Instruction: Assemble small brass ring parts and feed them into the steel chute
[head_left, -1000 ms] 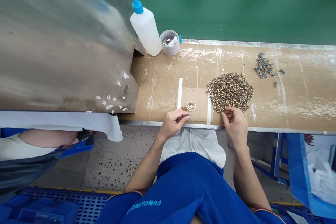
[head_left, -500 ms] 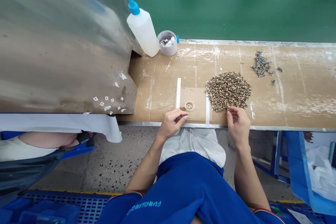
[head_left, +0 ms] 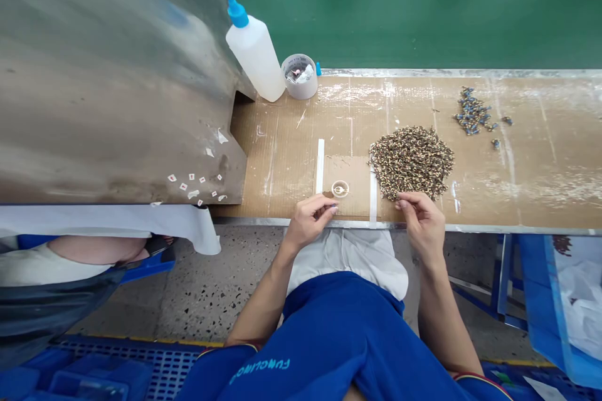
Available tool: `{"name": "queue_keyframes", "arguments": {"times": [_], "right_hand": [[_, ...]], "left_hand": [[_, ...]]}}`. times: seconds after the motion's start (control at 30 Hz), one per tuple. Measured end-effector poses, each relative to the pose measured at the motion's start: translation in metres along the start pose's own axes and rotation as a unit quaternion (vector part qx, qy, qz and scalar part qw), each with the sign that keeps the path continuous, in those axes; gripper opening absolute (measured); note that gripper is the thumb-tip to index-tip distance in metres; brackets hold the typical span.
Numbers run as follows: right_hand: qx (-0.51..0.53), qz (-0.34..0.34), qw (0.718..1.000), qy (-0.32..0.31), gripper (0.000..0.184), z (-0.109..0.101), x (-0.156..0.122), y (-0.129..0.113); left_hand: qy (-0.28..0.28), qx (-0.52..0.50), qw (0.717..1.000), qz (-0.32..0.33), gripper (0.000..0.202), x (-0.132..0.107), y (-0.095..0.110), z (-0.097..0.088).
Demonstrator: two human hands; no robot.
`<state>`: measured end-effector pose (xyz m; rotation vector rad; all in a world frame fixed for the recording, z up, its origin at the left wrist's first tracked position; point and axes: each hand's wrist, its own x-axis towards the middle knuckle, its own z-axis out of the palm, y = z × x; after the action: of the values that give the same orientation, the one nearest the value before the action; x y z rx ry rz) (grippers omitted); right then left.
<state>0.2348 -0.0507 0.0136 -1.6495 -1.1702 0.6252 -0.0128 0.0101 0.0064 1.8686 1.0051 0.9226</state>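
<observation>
My left hand [head_left: 310, 218] is closed in a pinch at the front edge of the cardboard-covered bench [head_left: 286, 156]. A tiny bluish piece shows at its fingertips, too small to name. Just beyond those fingers lies a small round clear dish [head_left: 340, 189] with a little whitish stuff in it, on a square cardboard pad [head_left: 350, 169]. My right hand [head_left: 423, 219] pinches at the near edge of a heap of small brown and gold metallic pieces [head_left: 414, 160]. What sits between its thumb and finger is too small to make out.
A white squeeze bottle [head_left: 258, 56] with a blue nozzle and a tape-roll cup [head_left: 301, 78] of scraps stand at the back left. Small blue-tipped pieces [head_left: 471, 111] lie at the back right. A metal housing [head_left: 117, 88] rises on the left, with another person beside it.
My right hand has shifted slightly left along the heap's near edge, its fingertips now pointing more to the left. My left hand stays pinched in nearly the same place.
</observation>
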Motion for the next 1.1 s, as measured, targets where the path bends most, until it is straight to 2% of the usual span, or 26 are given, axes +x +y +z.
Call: {"name": "queue_keyframes", "arguments": {"times": [0.13, 0.37, 0.57, 0.77, 1.1], "right_hand": [[0.014, 0.005, 0.999, -0.033, 0.014, 0.008, -0.003, -0.004], [0.071, 0.068, 0.992, -0.084, 0.023, 0.020, -0.009, -0.007], [0.131, 0.097, 0.976, -0.141, 0.026, 0.041, -0.017, -0.015], [0.158, 0.127, 0.969, -0.139, 0.034, 0.065, -0.022, -0.020], [0.157, 0.131, 0.961, -0.185, 0.041, 0.069, -0.020, -0.017]], "left_hand": [[-0.001, 0.001, 1.000, 0.001, 0.015, 0.000, 0.001, 0.000], [-0.002, 0.004, 1.000, 0.012, 0.016, 0.001, 0.001, -0.001], [-0.009, 0.030, 0.998, 0.057, 0.022, 0.001, 0.000, 0.001], [-0.011, 0.070, 0.994, 0.080, 0.026, 0.001, -0.001, 0.004], [-0.013, 0.081, 0.992, 0.091, 0.028, 0.002, -0.001, 0.007]]}}
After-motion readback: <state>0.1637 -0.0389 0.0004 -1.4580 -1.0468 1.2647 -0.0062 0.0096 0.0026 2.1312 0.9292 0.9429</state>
